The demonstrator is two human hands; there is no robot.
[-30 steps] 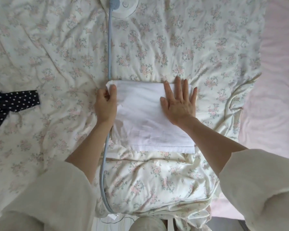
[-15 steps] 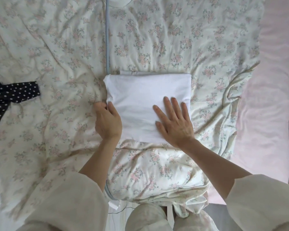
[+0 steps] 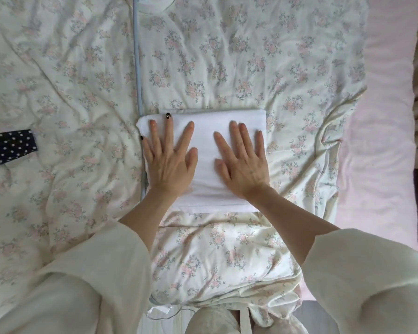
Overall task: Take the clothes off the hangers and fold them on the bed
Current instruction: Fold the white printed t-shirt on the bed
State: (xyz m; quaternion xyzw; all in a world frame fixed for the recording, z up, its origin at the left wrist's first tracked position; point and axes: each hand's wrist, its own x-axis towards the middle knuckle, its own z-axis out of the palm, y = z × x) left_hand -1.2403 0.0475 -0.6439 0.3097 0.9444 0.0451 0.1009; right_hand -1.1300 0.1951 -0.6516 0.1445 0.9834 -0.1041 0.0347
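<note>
both hands lie flat, palms down, on the folded white garment [image 3: 204,162] in the middle of the frame; the left hand [image 3: 168,162] covers its left part with fingers spread and straight, the little finger reaching the left edge; the right hand [image 3: 244,162] presses its right part the same way; neither hand grasps anything, the fingers are laid out, not curled; the garment sits as a neat rectangle on the floral quilt [image 3: 227,56] of the bed, its near edge showing stacked layers; this looks like the smoothing at the end of a fold.

risks, as i judge them: the quilt beneath is soft and rumpled, so pressing may sink the bundle unevenly and set creases into it; a sideways sweep of the palms may drag the top layer off the lower ones and skew the edges; a pale blue cord [image 3: 137,75] runs down from a round device [image 3: 151,3] at the top edge of the frame and passes just beside, perhaps under, the garment's left edge; lifting the bundle could snag that cord and spill the fold; a dark polka-dot piece [image 3: 9,147] lies at the left edge of the frame, well apart; no hangers show, so how much remains i cannot tell.
</note>
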